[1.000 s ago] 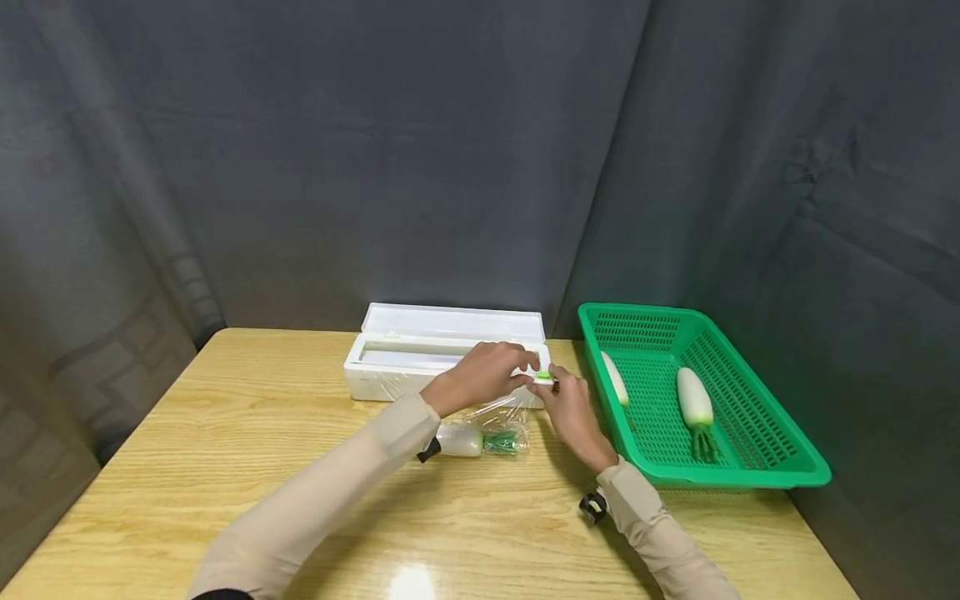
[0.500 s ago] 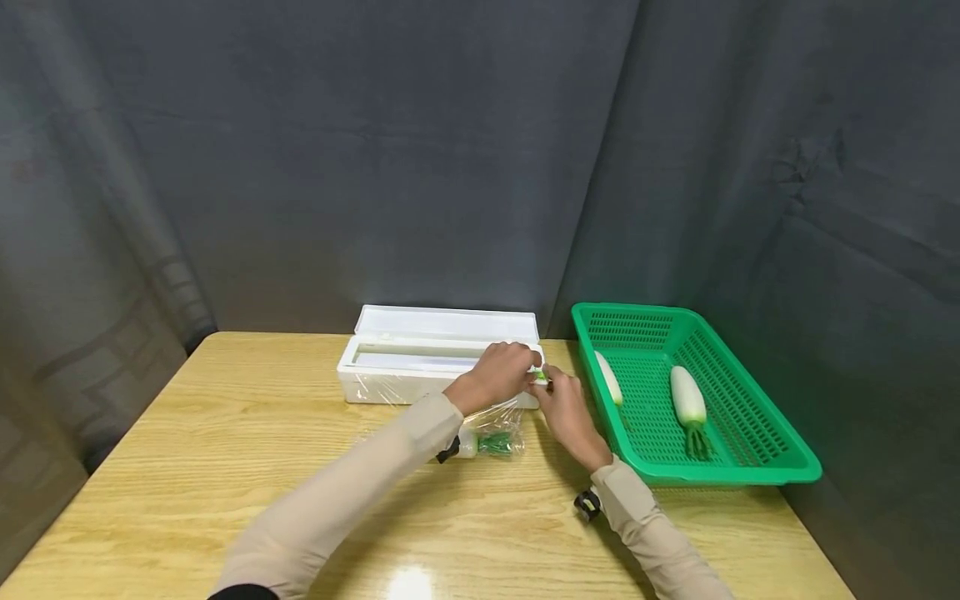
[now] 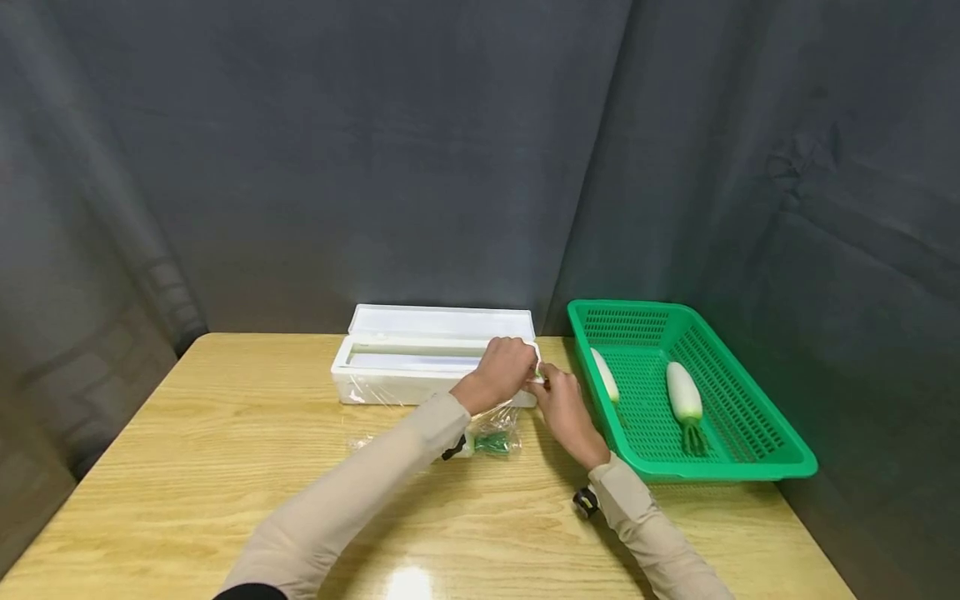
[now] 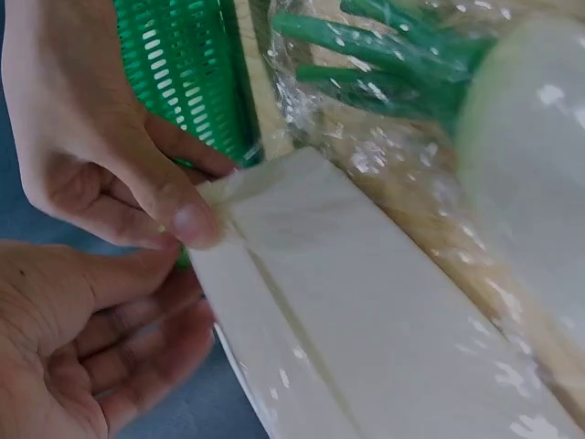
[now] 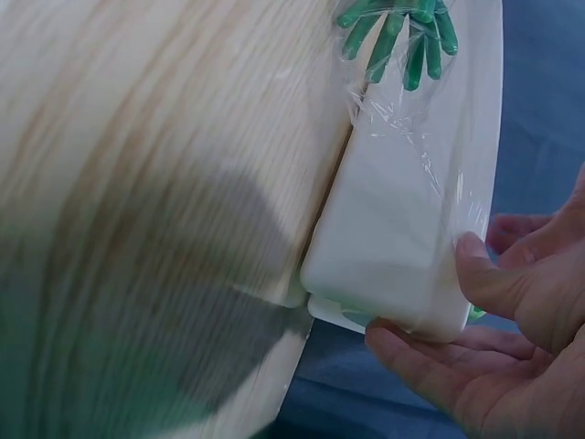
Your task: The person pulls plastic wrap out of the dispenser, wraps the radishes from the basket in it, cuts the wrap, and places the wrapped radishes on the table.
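In the head view a white cling film dispenser box (image 3: 408, 386) stands at the back of the table, lid raised. My left hand (image 3: 506, 369) reaches across to its right end. In the left wrist view the left thumb and fingers pinch a small green slider (image 4: 184, 258), mostly hidden, at the box's edge. My right hand (image 3: 567, 414) grips the right end corner, thumb on the front and fingers round the end (image 5: 475, 283). Clear film (image 3: 502, 417) runs from the box over a daikon radish (image 4: 530, 155) with green stalks (image 3: 492, 442), lying in front, partly behind the left sleeve.
On the right a green plastic basket (image 3: 723, 471) holds two more daikon radishes, one in the middle (image 3: 683, 392) and one by the left wall (image 3: 604, 375). A dark curtain (image 3: 375, 167) hangs behind the wooden table (image 3: 225, 433).
My left hand has slid a little right along the box toward the right hand, and the green slider is now more hidden. The right hand keeps its grip. The head view has shifted slightly.
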### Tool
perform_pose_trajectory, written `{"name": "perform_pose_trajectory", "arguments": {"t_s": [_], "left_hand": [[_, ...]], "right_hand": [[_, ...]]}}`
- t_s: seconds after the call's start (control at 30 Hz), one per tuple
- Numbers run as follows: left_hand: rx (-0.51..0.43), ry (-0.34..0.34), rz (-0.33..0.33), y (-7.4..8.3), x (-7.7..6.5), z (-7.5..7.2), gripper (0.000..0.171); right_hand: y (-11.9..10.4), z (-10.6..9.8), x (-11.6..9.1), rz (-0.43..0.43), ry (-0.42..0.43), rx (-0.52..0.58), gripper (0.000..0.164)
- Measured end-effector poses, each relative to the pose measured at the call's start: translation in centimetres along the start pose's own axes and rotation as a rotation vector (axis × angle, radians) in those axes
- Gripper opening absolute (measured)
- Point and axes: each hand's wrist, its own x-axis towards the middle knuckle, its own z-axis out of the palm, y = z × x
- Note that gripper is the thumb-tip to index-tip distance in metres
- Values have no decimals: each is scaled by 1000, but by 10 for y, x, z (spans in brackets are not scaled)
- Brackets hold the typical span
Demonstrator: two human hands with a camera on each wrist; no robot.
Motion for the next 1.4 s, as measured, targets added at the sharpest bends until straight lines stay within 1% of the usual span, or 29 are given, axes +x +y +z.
{"name": "perform_pose_trajectory", "arguments": {"t_s": [0.07,0.17,0.27,0.4,0.47,0.53,0.7,0.83,0.97,1.07,1.27,1.4], "left_hand": [[-19,10,17,-3,0,0,19],[-61,25,55,-7,-2,1,16],[-95,29,82,-11,-6,1,16],[-108,38,85,-16,-10,1,17],[-111,49,95,-17,-11,2,18],[-116,50,103,-18,-12,2,23],[-111,40,124,-21,-13,1,44],[-114,50,134,-24,-16,0,49],[-118,51,129,-33,-26,-2,39],[-118,48,129,-39,-33,-4,27],[-108,40,132,-45,-36,-6,32],[-101,50,138,-48,-37,-7,28]], "right_hand": [[0,-1,0,-6,10,-11,27],[0,-3,0,-9,21,-22,36],[0,-2,-1,-15,16,-27,37],[-1,1,-1,-21,-1,-17,35],[-1,1,-2,-21,-2,-13,36],[-1,1,-2,-19,-5,-10,38],[-1,-1,-2,-22,-14,-9,41],[-1,-1,-1,-22,-21,-19,43],[-5,1,0,1,-40,-30,42],[-6,1,0,1,-34,-61,42],[-4,0,-1,-10,-28,-76,42],[-5,-1,0,-2,-28,-67,41]]}}
